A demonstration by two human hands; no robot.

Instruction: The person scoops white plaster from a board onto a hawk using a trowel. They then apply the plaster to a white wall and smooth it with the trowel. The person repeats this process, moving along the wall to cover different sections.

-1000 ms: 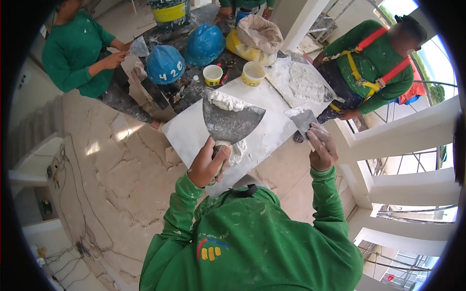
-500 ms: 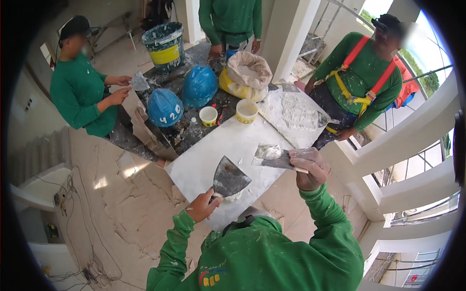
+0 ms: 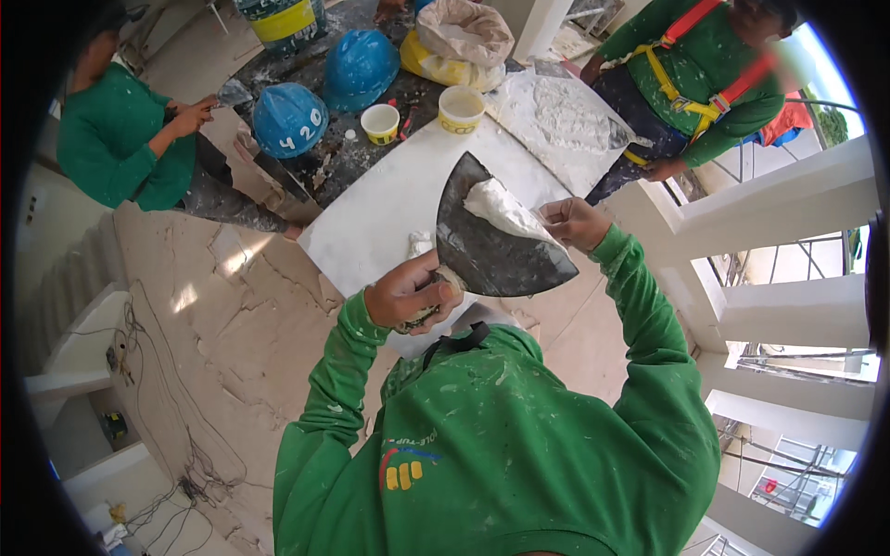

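My left hand (image 3: 414,295) is closed round the handle of a wide putty knife (image 3: 505,259), its dark, flared blade raised close in front of me. White putty (image 3: 503,210) lies in a thick ridge along the blade's far edge. At that edge, my right hand (image 3: 577,224) pinches the flat metal spreader seen a moment ago; the putty knife and putty now hide most of it. Below both hands is a white-smeared board (image 3: 371,208), with a small lump of putty (image 3: 421,243) beside my left hand.
Past the board stand two blue helmets (image 3: 289,120), a small tub (image 3: 380,123), a larger tub (image 3: 461,109) and an open sack (image 3: 464,32). Spread putty (image 3: 567,113) covers a second board at right. Co-workers stand left (image 3: 120,139) and right (image 3: 649,102). Cables (image 3: 190,463) trail across the floor.
My left hand has lifted the putty knife up and right, toward my right hand. The putty seen on the spreader now shows on the knife's blade. The whole view has tilted downward.
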